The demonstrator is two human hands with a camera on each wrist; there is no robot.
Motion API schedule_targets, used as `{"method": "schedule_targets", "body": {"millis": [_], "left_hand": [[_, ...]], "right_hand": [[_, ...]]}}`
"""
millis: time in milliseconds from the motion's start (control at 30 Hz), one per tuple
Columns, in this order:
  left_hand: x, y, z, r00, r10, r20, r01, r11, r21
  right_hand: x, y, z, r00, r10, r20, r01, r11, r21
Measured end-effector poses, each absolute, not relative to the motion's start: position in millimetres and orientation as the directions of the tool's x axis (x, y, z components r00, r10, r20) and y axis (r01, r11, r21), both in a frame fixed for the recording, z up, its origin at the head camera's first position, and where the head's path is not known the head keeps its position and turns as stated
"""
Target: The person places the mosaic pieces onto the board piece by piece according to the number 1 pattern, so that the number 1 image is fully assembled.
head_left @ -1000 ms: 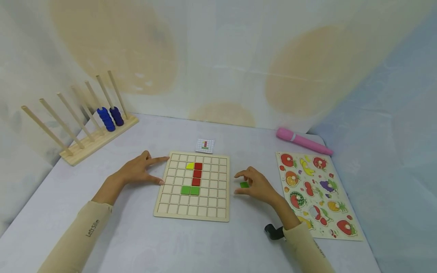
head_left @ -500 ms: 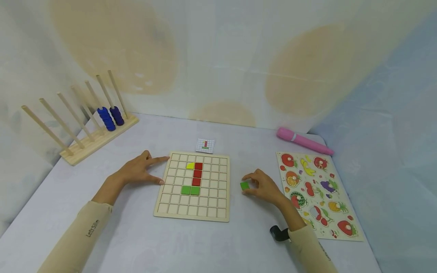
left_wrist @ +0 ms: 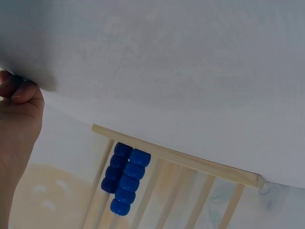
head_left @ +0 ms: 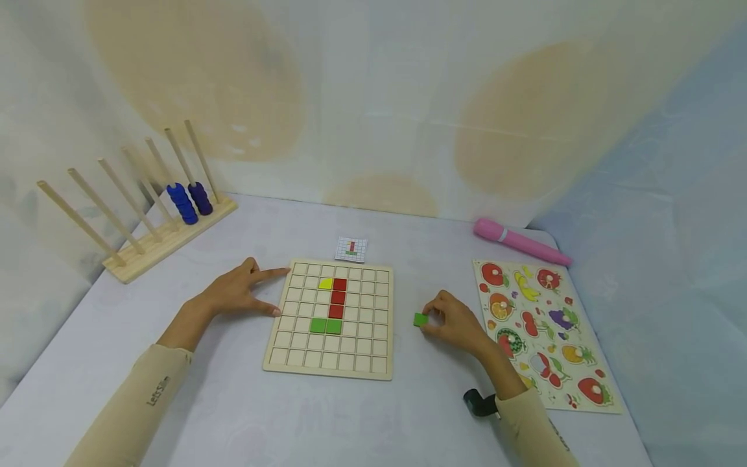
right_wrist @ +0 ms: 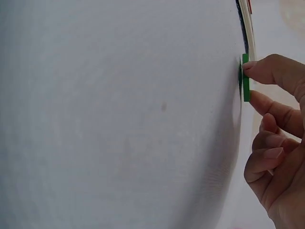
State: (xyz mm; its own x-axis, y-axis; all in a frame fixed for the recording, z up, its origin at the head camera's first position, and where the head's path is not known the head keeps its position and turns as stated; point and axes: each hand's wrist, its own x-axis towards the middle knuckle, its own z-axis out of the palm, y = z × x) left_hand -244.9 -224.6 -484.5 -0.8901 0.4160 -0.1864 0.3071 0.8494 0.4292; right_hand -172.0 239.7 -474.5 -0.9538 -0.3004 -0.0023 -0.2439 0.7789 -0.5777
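A wooden grid board (head_left: 362, 353) lies on the table, with one yellow tile (head_left: 325, 283), a column of red tiles (head_left: 336, 297) and two green tiles (head_left: 325, 325) in its squares. My left hand (head_left: 233, 290) touches the board's left edge with its extended index finger and thumb. To the right of the board, my right hand (head_left: 450, 321) pinches a green square tile (head_left: 420, 320) between thumb and index finger. In the right wrist view that tile (right_wrist: 246, 78) is seen edge-on, close to the table surface. A small pattern card (head_left: 351, 249) lies behind the board.
At the back left stands a wooden peg abacus (head_left: 175, 237) with blue beads (head_left: 182, 204). A fruit puzzle board (head_left: 545, 331) lies on the right, with a pink pen-like stick (head_left: 522, 243) behind it. A black device (head_left: 480, 403) sits at my right wrist.
My right hand has shifted slightly right, and its thumb and index finger have closed on the green tile. The left hand and the board have stayed where they were.
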Motion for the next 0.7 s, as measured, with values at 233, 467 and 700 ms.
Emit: {"method": "schedule_targets", "body": {"millis": [233, 467, 700], "left_hand": [[-244.3, -223.0, -482.5, -0.893, 0.413, -0.18, 0.307, 0.85, 0.428], [-243.0, -222.9, -479.9, -0.892, 0.417, -0.176, 0.315, 0.85, 0.422], [-242.6, -222.5, -480.7, -0.893, 0.409, -0.188, 0.3, 0.852, 0.429]], "right_hand": [[-172.4, 233.6, -472.8, -0.947, -0.315, 0.064, -0.284, 0.726, -0.626], [-172.6, 221.2, -469.5, -0.937, -0.341, 0.083, -0.307, 0.681, -0.665], [-172.9, 203.4, -466.0, -0.935, -0.353, 0.04, -0.291, 0.697, -0.656]]}}
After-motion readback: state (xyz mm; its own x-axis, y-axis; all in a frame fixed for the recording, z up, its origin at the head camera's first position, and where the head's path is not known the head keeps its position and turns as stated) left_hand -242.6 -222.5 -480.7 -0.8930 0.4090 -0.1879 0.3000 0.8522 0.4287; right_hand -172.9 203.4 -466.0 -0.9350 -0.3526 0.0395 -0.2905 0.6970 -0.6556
